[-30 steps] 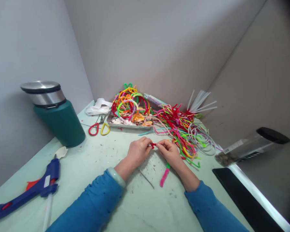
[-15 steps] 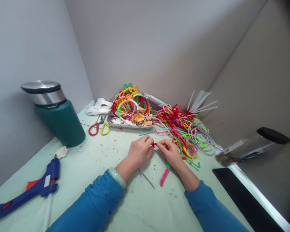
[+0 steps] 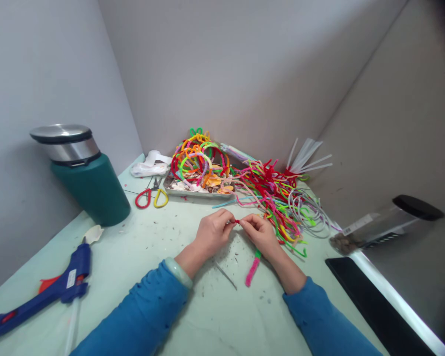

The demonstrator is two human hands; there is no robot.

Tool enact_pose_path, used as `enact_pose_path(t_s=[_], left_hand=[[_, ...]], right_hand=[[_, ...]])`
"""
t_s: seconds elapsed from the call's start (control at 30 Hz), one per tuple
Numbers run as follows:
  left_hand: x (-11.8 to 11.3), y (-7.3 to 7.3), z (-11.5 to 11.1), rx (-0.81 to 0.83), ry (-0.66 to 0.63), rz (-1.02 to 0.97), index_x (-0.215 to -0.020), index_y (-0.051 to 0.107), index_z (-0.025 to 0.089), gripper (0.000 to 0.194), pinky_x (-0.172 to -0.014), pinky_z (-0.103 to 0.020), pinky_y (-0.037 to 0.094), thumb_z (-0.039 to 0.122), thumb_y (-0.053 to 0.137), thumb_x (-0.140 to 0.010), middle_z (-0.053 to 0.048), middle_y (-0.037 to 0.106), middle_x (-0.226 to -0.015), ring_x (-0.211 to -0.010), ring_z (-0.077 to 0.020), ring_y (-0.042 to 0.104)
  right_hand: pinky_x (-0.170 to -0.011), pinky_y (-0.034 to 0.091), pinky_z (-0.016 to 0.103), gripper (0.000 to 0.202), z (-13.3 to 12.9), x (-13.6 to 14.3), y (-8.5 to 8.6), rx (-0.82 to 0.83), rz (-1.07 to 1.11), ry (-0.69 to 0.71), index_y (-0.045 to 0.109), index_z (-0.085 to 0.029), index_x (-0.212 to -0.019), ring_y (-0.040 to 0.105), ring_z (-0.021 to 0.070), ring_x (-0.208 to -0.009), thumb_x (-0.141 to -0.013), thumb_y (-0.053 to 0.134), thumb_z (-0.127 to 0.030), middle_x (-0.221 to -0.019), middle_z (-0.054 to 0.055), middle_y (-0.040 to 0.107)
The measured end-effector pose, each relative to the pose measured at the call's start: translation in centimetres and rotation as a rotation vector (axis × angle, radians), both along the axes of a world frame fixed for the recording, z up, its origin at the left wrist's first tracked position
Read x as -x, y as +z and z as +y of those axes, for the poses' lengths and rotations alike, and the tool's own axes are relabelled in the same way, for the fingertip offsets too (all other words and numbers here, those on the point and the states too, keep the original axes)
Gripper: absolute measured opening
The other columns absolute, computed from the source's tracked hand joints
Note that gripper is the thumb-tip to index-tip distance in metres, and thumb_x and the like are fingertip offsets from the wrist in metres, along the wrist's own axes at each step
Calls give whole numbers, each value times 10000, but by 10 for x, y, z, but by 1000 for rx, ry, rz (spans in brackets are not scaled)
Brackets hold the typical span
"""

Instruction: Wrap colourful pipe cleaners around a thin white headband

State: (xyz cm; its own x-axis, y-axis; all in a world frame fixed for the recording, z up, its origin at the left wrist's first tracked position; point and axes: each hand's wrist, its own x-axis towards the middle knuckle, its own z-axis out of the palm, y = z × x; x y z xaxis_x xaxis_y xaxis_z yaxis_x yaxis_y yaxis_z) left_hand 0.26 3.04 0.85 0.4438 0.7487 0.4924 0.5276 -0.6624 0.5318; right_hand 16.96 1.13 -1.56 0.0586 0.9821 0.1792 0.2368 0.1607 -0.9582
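Note:
A small red fuzzy piece (image 3: pixel 237 221) shows between the fingertips of both hands above the table. My left hand (image 3: pixel 213 231) pinches one side of it, with most of the piece hidden by the fingers. Thumb and forefinger of my right hand (image 3: pixel 260 234) close on its other side. Below my right hand lies a pink and green fuzzy strip (image 3: pixel 252 271), its upper end partly covered by the hand. A thin grey stick (image 3: pixel 226 276) rests on the table between my forearms.
Behind the hands are a metal tray (image 3: pixel 200 194) of shells and pipe-cleaner rings, and a pipe-cleaner heap (image 3: pixel 270 190). Scissors (image 3: pixel 151 197), a green bottle (image 3: pixel 92 190) and a blue glue gun (image 3: pixel 72 279) stand or lie left. A clear container (image 3: pixel 381 227) is at right.
The fingers of my left hand have shifted slightly around the red piece. My right hand has hardly moved.

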Motion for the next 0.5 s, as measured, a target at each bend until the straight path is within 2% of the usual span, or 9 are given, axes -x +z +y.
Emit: enact_pose_path(t_s=[0.13, 0.33, 0.5], left_hand=[[-3, -1, 4, 164, 16, -158, -740, 585, 179, 65, -618, -221, 384, 201, 539, -779, -8, 602, -708, -654, -117, 531], [-6, -2, 13, 694, -32, -541, -667, 539, 155, 165, -440, -203, 348, 282, 645, -667, 48, 505, -480, -414, -82, 460], [-4, 1, 14, 953, -61, -700, -700, 535, 135, 256, -417, -188, 352, 276, 714, -583, 33, 545, -516, -406, -73, 484]], right_hand=[[-430, 265, 223, 259, -2, 1, 3, 2, -9, -2, 565, -180, -696, 358, 92, -455, -763, 586, -429, -493, -48, 422], [-427, 253, 226, 258, -3, 3, 6, 11, -17, 11, 549, -183, -686, 350, 93, -448, -757, 588, -428, -486, -49, 423], [-433, 254, 225, 247, -4, 3, 7, -4, -18, 37, 550, -179, -672, 355, 89, -455, -757, 589, -408, -502, -46, 433]])
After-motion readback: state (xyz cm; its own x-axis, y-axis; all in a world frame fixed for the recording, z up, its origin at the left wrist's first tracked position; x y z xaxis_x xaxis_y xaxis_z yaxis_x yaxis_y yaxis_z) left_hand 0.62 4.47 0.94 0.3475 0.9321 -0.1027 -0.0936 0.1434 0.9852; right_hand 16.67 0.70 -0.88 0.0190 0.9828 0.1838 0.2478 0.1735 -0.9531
